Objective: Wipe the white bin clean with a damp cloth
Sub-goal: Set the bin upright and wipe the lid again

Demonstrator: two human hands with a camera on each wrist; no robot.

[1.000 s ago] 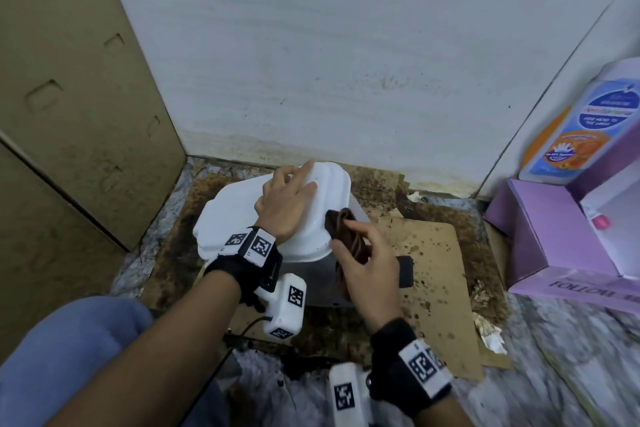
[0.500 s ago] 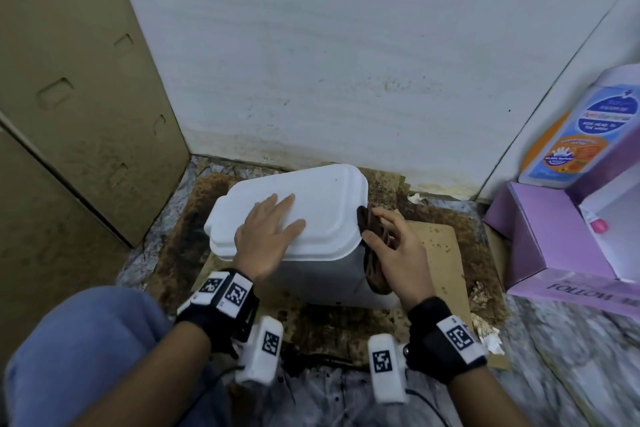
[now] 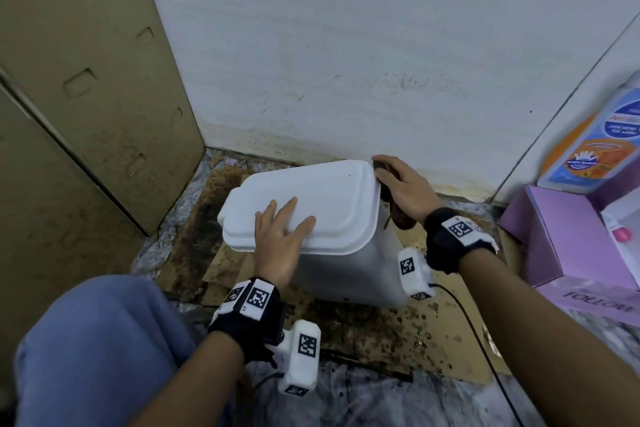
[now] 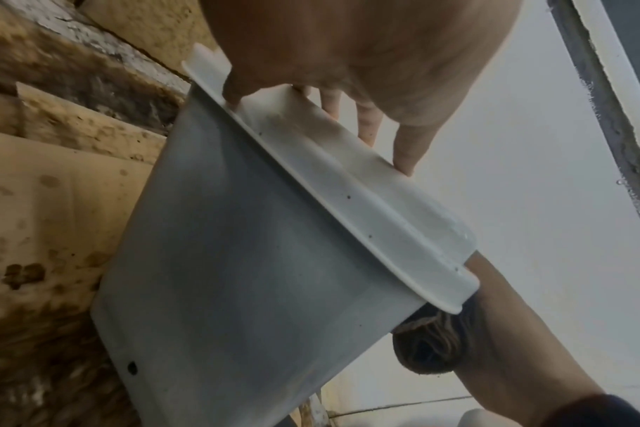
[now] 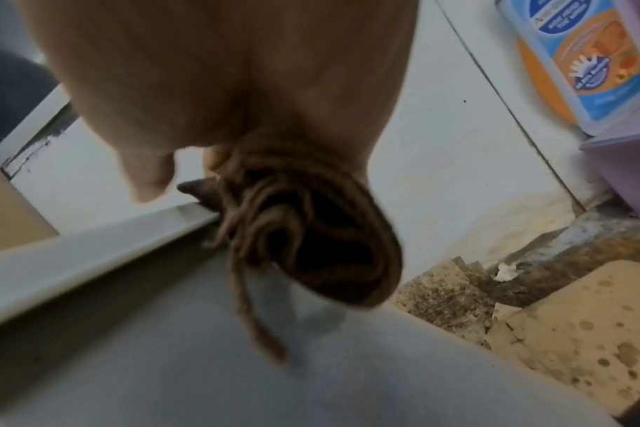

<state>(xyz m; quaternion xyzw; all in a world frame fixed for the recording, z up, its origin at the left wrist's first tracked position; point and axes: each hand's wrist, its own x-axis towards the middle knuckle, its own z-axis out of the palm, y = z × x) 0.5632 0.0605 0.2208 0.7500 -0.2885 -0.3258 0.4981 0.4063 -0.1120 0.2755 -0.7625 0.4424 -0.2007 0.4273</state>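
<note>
The white bin (image 3: 346,270) stands upright on stained cardboard, its white lid (image 3: 329,198) closed. My left hand (image 3: 282,232) lies flat on the lid's near edge, fingers straight, also seen from below in the left wrist view as left hand (image 4: 366,72) on the lid (image 4: 366,219). My right hand (image 3: 403,189) grips a bunched brown cloth (image 3: 393,210) against the bin's right side just under the lid rim. In the right wrist view the cloth (image 5: 303,245) hangs from my palm against the bin wall (image 5: 201,361).
A white wall (image 3: 381,62) rises close behind the bin. A brown cardboard panel (image 3: 86,80) stands at left. A purple box (image 3: 568,243) and a blue-orange bottle (image 3: 602,146) sit at right. My blue-clad knee (image 3: 104,350) is at lower left. Stained cardboard (image 3: 398,333) covers the floor.
The bin has gone from tipped to upright. My right hand with the cloth slid along the bin's right side toward the back corner. My left hand moved from the lid's far part to its near edge.
</note>
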